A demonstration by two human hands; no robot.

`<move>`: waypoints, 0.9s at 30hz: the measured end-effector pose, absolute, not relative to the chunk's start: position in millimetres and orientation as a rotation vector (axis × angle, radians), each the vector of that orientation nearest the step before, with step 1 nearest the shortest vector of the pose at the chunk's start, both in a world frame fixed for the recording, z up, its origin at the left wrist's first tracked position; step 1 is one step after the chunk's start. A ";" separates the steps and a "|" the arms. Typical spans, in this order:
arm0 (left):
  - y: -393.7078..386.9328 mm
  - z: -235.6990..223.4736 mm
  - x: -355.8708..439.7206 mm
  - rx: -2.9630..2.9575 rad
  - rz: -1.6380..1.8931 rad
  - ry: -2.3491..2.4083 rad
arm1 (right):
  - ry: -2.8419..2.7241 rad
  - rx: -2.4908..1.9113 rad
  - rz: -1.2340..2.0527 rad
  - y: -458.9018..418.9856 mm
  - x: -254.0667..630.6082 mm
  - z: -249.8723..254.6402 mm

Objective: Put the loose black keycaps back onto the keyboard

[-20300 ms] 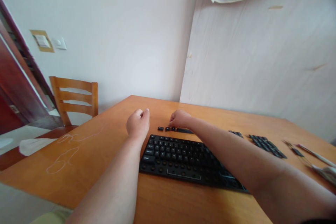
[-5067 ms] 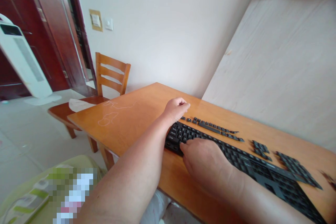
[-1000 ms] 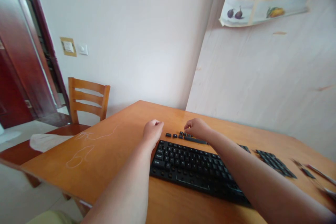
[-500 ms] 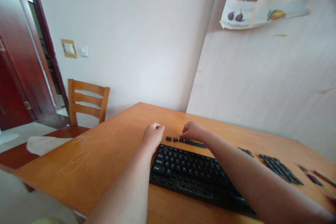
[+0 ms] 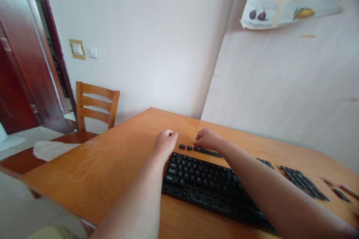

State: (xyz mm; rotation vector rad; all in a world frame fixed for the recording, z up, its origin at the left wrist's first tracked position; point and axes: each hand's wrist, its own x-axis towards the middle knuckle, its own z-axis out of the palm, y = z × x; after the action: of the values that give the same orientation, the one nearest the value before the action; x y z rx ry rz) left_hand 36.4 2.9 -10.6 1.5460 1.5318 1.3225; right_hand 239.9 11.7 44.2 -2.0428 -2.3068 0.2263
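A black keyboard lies on the wooden table, its upper rows capped and its nearer rows mostly bare sockets. One lettered keycap sits right of the wide key at the left end. Behind the keyboard, loose keycaps stand in a line with the long space bar. My right hand reaches over this line, fingertips pinched at a small dark keycap. My left hand is closed in a fist beyond the keyboard's left corner; whatever is inside is hidden. My right forearm covers the keyboard's right part.
More loose keycaps lie in groups to the right. Thin tools, perhaps brushes, are near the table's right edge. A wooden chair stands beyond the left edge. White scribbles mark the table.
Five seconds ago my right hand was down on the keyboard's lower left; now it is behind, at the loose keycaps. Since the oldest frame, a keycap has been added beside the wide left key.
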 end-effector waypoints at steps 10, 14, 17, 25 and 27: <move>4.9 -13.1 36.4 1.555 1.326 1.515 | -2.321 -2.054 0.214 8.9 236.9 44.1; 7.6 -14.2 36.5 1.561 1.322 1.517 | -2.327 -1.993 0.191 -3.8 234.6 54.9; 7.8 -13.8 36.5 1.560 1.330 1.527 | -2.360 -1.878 0.196 -26.5 227.9 68.0; 3.8 -9.3 37.7 1.542 1.337 1.479 | -2.516 -1.571 0.213 -124.6 205.2 83.7; 3.8 -9.2 37.6 1.530 1.324 1.481 | -2.542 -1.554 0.197 -141.2 202.5 80.8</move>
State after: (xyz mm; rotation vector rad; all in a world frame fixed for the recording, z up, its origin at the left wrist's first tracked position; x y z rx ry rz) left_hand 37.6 3.8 -9.2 1.5300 1.4813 1.3243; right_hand 202.5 -141.2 80.8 -1.5544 -2.5415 0.1973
